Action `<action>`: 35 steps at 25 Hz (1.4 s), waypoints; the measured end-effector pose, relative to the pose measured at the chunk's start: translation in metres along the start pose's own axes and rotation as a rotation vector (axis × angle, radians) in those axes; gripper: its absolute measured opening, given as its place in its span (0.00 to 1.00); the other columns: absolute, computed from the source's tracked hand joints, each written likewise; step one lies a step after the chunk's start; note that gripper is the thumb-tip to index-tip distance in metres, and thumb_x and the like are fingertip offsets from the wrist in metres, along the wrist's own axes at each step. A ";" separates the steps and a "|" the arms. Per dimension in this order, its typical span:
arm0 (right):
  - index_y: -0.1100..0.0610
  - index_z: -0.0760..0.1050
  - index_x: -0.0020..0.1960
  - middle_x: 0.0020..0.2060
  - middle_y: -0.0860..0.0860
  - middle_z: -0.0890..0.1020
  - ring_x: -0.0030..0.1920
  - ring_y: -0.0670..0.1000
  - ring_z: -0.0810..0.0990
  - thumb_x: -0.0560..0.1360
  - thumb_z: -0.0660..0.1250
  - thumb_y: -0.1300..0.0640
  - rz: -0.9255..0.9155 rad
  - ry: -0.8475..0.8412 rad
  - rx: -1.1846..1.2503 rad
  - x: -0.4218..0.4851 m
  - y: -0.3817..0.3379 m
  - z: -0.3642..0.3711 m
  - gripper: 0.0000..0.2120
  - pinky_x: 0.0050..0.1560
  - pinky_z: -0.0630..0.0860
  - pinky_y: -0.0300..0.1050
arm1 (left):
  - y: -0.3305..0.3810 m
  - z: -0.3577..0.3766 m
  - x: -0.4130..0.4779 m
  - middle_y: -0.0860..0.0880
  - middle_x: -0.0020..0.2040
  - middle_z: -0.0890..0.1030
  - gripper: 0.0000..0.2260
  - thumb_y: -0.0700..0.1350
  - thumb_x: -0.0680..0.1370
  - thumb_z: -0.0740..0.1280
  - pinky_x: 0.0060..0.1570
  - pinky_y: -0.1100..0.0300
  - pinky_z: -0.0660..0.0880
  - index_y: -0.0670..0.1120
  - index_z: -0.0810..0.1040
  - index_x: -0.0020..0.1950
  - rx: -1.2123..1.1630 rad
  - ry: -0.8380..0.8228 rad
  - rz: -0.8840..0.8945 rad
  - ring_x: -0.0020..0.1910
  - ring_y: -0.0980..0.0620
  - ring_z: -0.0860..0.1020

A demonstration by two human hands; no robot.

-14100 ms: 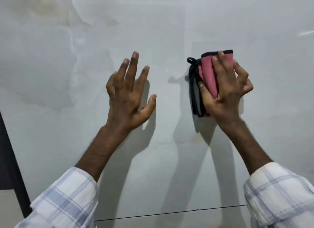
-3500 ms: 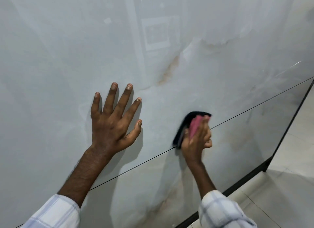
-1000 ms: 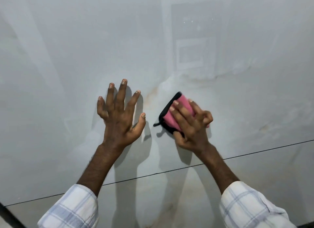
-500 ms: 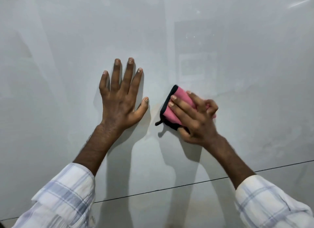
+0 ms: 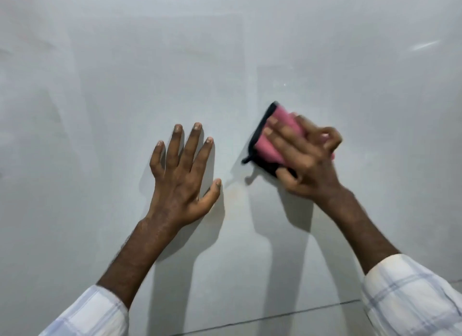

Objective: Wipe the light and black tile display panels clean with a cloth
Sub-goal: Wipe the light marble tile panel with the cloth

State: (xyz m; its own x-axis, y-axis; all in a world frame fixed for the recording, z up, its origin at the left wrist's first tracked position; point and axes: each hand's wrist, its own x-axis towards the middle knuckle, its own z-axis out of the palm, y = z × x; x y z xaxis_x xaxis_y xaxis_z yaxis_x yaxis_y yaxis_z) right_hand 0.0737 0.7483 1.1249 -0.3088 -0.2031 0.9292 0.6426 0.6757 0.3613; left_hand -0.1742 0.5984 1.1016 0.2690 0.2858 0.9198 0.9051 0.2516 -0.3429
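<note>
Left hand [image 5: 182, 175] is flat on the light tile panel [image 5: 112, 73], fingers straight and fanned, thumb out to the side, gripping nothing. Just to its right, well up on the same glossy slab, there's the pink cloth [image 5: 273, 138] with its black edging, folded into a pad and pressed against the surface. The right hand [image 5: 307, 165] has it: two long fingers laid across the pink face, the other fingers curled at the far edge, thumb tucked against the black underside. That hand and the cloth are smeared with blur, so the finer grip is hard to read. A small black loop of the edging pokes out at the cloth's lower left corner. Between the two hands, a faint rusty mark [image 5: 235, 195] shows on the tile. Low down, a thin dark joint line [image 5: 275, 317] crosses the panel. Both forearms are bare, with checked white-and-blue sleeves [image 5: 410, 293] at the bottom corners. Shadows of the arms lie on the tile below each hand.
</note>
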 end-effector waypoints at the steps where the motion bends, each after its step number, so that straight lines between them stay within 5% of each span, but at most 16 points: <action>1: 0.49 0.72 0.76 0.77 0.46 0.70 0.75 0.58 0.69 0.69 0.63 0.55 0.173 0.045 -0.011 0.020 0.021 -0.001 0.35 0.61 0.60 0.57 | -0.003 -0.005 0.007 0.42 0.84 0.60 0.31 0.58 0.80 0.63 0.76 0.35 0.55 0.44 0.69 0.80 -0.012 0.013 0.011 0.83 0.38 0.56; 4: 0.48 0.65 0.80 0.79 0.42 0.65 0.74 0.57 0.66 0.67 0.59 0.54 0.629 0.141 0.014 0.071 0.033 -0.003 0.39 0.65 0.61 0.57 | -0.013 -0.020 0.051 0.42 0.84 0.60 0.28 0.57 0.80 0.62 0.75 0.36 0.56 0.46 0.73 0.77 0.001 0.078 0.020 0.83 0.40 0.57; 6: 0.52 0.63 0.81 0.81 0.47 0.63 0.76 0.61 0.62 0.68 0.59 0.55 0.468 0.081 0.032 0.067 0.005 0.005 0.40 0.67 0.61 0.60 | -0.020 -0.025 0.087 0.42 0.84 0.59 0.28 0.57 0.81 0.62 0.76 0.36 0.56 0.46 0.72 0.78 0.012 0.111 0.018 0.83 0.41 0.57; 10: 0.51 0.68 0.79 0.79 0.48 0.67 0.78 0.60 0.65 0.72 0.61 0.52 -0.177 -0.018 -0.046 0.055 0.014 0.003 0.34 0.58 0.64 0.65 | -0.038 -0.020 0.141 0.42 0.84 0.58 0.29 0.58 0.81 0.61 0.76 0.39 0.55 0.45 0.70 0.79 0.085 0.134 0.035 0.83 0.42 0.57; 16: 0.48 0.63 0.80 0.80 0.44 0.64 0.74 0.59 0.66 0.70 0.59 0.51 0.472 0.133 -0.006 0.140 0.075 -0.007 0.38 0.62 0.58 0.53 | -0.042 -0.003 0.147 0.42 0.84 0.58 0.32 0.58 0.82 0.59 0.79 0.36 0.54 0.44 0.62 0.83 0.099 0.155 0.032 0.84 0.41 0.54; 22: 0.49 0.69 0.78 0.79 0.45 0.67 0.75 0.60 0.68 0.70 0.60 0.50 -0.162 -0.017 -0.075 0.118 0.051 -0.004 0.35 0.59 0.61 0.62 | -0.040 -0.005 0.143 0.42 0.84 0.59 0.33 0.59 0.80 0.61 0.78 0.35 0.55 0.43 0.67 0.81 0.086 0.160 0.050 0.84 0.41 0.55; 27: 0.51 0.66 0.79 0.78 0.47 0.67 0.69 0.61 0.67 0.70 0.58 0.52 0.403 0.131 -0.006 0.205 0.087 -0.011 0.36 0.59 0.59 0.55 | -0.051 -0.022 0.206 0.43 0.85 0.56 0.30 0.60 0.81 0.59 0.76 0.39 0.55 0.45 0.71 0.78 0.110 0.212 0.064 0.84 0.43 0.55; 30: 0.57 0.68 0.78 0.78 0.54 0.69 0.74 0.58 0.60 0.68 0.63 0.56 -0.068 0.117 -0.090 0.183 0.056 0.004 0.37 0.65 0.55 0.55 | -0.060 -0.022 0.236 0.43 0.84 0.59 0.31 0.60 0.80 0.57 0.75 0.38 0.57 0.44 0.70 0.79 0.122 0.212 0.057 0.83 0.42 0.59; 32: 0.53 0.66 0.80 0.80 0.49 0.66 0.76 0.58 0.64 0.71 0.60 0.50 -0.304 0.025 -0.189 0.188 0.078 -0.004 0.37 0.63 0.55 0.60 | -0.062 -0.015 0.238 0.43 0.83 0.61 0.33 0.60 0.81 0.56 0.75 0.37 0.59 0.43 0.68 0.80 0.171 0.202 0.096 0.82 0.41 0.60; 35: 0.48 0.65 0.79 0.79 0.45 0.66 0.70 0.58 0.70 0.70 0.55 0.48 0.025 0.088 -0.180 0.244 0.124 -0.012 0.36 0.58 0.56 0.56 | -0.063 -0.010 0.235 0.43 0.84 0.60 0.33 0.59 0.81 0.55 0.77 0.38 0.56 0.43 0.65 0.82 0.176 0.218 0.093 0.83 0.42 0.58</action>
State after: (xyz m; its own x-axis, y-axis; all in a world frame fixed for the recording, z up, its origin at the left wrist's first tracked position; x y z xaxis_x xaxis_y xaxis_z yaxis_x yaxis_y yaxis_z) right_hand 0.0866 0.7741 1.3977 -0.2337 -0.2548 0.9383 0.7664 0.5456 0.3391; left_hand -0.1645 0.6409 1.3408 0.4301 0.1142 0.8955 0.8072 0.3955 -0.4381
